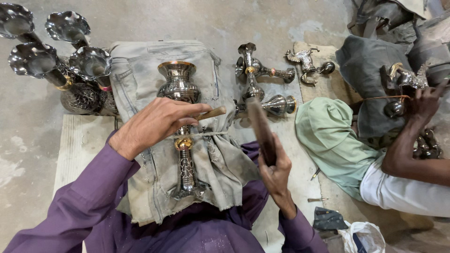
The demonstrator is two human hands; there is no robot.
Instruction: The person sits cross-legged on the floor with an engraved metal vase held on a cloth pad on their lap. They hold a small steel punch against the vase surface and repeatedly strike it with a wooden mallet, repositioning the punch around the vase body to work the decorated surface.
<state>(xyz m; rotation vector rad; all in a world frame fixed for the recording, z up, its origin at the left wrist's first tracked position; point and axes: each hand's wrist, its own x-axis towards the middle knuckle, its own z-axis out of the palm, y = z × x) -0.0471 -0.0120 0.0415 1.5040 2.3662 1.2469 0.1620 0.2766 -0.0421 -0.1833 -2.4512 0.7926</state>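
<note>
Fingers of the left hand (157, 122) pinch a slim wooden-handled punch (212, 113) against the engraved silver-and-brass metal vase (182, 122) at frame centre; the right hand (275, 171) grips a dark wooden mallet (260, 129).

Fluted metal vases (51, 56), 4 pcs, upper left on concrete floor (197, 18). Metal stems w/ flared ends (262, 89), ctr-right. Small animal figurine (304, 61) beside. Green cloth (328, 136), right. Co-worker's arm (412, 154), far right. White bag (363, 234), bottom.

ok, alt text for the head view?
A person's left hand holds a chisel against a silver vase lying on a cloth-covered lap, while the right hand raises a wooden mallet. A co-worker sits alongside.
</note>
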